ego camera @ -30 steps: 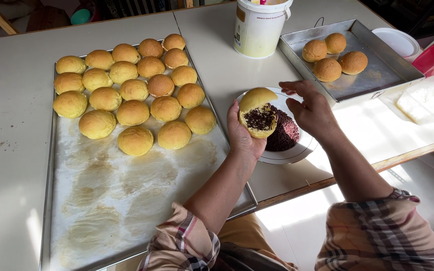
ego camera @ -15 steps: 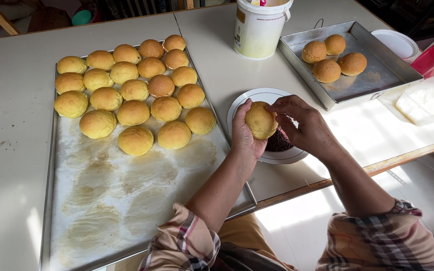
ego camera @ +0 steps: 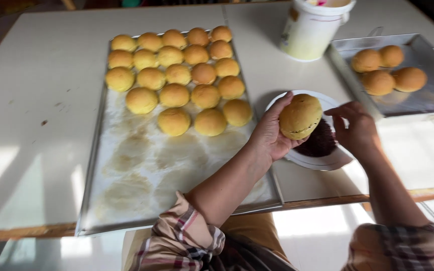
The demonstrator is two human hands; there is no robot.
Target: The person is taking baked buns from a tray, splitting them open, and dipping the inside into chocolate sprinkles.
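While left hand (ego camera: 269,135) cups bun (ego camera: 300,116), right hand (ego camera: 357,131) beside

I can't see most of the dark filling (ego camera: 320,143); the round yellow bun (ego camera: 301,116) covers it. The smaller metal tray (ego camera: 428,103) and the white plastic tub (ego camera: 313,30) run off frame.

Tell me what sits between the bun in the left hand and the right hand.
In the head view, dark filling on the white plate lies between the held bun and the right hand.
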